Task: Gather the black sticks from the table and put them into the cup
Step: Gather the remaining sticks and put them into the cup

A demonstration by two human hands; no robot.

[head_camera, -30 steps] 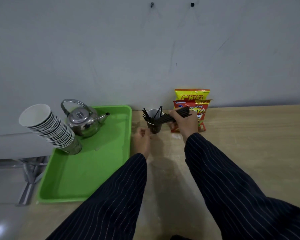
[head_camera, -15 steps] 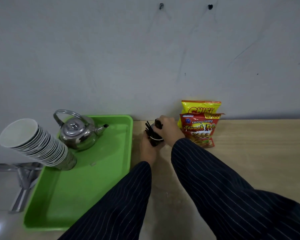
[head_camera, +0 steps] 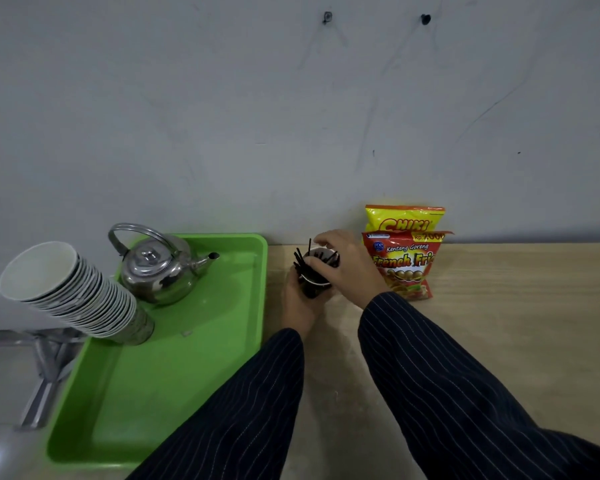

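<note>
A small dark cup (head_camera: 315, 285) with a white rim stands on the wooden table near the wall, just right of the green tray. Several black sticks (head_camera: 300, 263) poke up out of it, fanning left and right. My left hand (head_camera: 297, 301) wraps around the cup's lower left side. My right hand (head_camera: 345, 268) curls over the cup's top and right side, fingers touching the rim and the sticks; much of the cup is hidden by both hands.
A green tray (head_camera: 187, 358) to the left carries a steel kettle (head_camera: 158, 268) and a leaning stack of paper cups (head_camera: 73, 296). Two snack bags (head_camera: 407, 252) lean on the wall right of the cup. Bare table (head_camera: 516, 323) extends to the right.
One second ago my right hand held a bundle of sticks sideways over the cup. Now the sticks stand in the cup and both hands close around it.
</note>
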